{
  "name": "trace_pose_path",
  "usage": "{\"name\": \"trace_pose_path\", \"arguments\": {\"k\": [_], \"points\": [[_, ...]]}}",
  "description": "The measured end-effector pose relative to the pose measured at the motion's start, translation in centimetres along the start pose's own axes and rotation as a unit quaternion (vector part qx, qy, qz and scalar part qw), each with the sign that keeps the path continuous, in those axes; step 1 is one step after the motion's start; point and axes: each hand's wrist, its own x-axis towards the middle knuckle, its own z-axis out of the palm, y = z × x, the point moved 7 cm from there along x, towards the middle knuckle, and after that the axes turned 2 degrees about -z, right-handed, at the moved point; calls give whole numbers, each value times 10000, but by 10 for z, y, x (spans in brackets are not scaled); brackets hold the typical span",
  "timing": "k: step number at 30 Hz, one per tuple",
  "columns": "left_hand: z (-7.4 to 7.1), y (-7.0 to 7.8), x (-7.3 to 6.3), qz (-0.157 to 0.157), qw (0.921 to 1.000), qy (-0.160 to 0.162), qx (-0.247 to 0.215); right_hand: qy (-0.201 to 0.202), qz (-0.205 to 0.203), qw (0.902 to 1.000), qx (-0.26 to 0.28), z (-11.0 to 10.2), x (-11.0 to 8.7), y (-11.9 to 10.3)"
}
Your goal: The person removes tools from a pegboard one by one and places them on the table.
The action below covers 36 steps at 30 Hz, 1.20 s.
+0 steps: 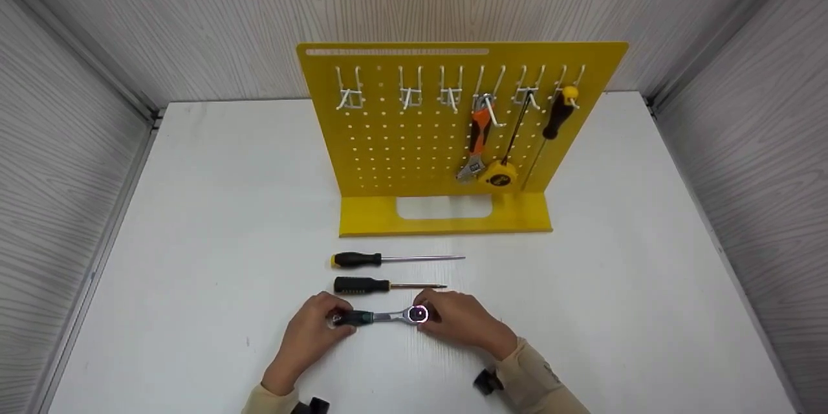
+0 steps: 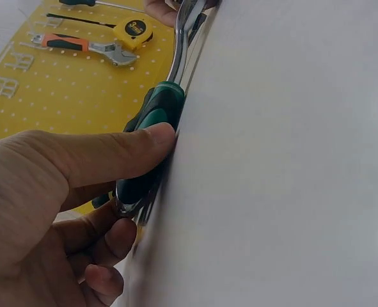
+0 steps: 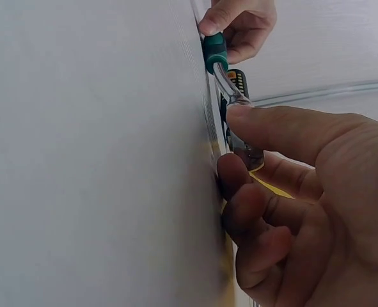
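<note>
A ratchet wrench (image 1: 388,317) with a green and black handle lies crosswise low over the white table, close to its surface. My left hand (image 1: 314,326) grips the end of the handle; in the left wrist view the thumb lies along the green grip (image 2: 160,105). At the other end, my right hand (image 1: 462,320) pinches the round metal head between thumb and fingers, which partly hide it in the right wrist view. Just beyond the ratchet lies a black-handled screwdriver (image 1: 362,285). Farther back is a second screwdriver (image 1: 356,260) with a yellow-capped handle, parallel to it.
A yellow pegboard (image 1: 414,142) stands upright behind the tools, with several white hooks along its upper part. From its right-hand hooks hang an orange and black adjustable wrench (image 1: 479,132), a yellow tape measure (image 1: 501,174) and a long screwdriver (image 1: 559,113). Walls enclose the table.
</note>
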Motion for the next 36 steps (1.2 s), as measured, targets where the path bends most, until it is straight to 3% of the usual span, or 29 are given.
{"name": "trace_pose_path", "arguments": {"k": [22,30,36], "points": [[-1,2,7,-151,9986,-386,-339,-58,313,9983,493,-2,0,7],[-10,7,2,-251,9946,-693,-738,-144,73,9964,827,-6,-5,10],[-27,10,1,-321,9912,-519,-1171,120,-170,9897,1416,-27,-11,16]]}}
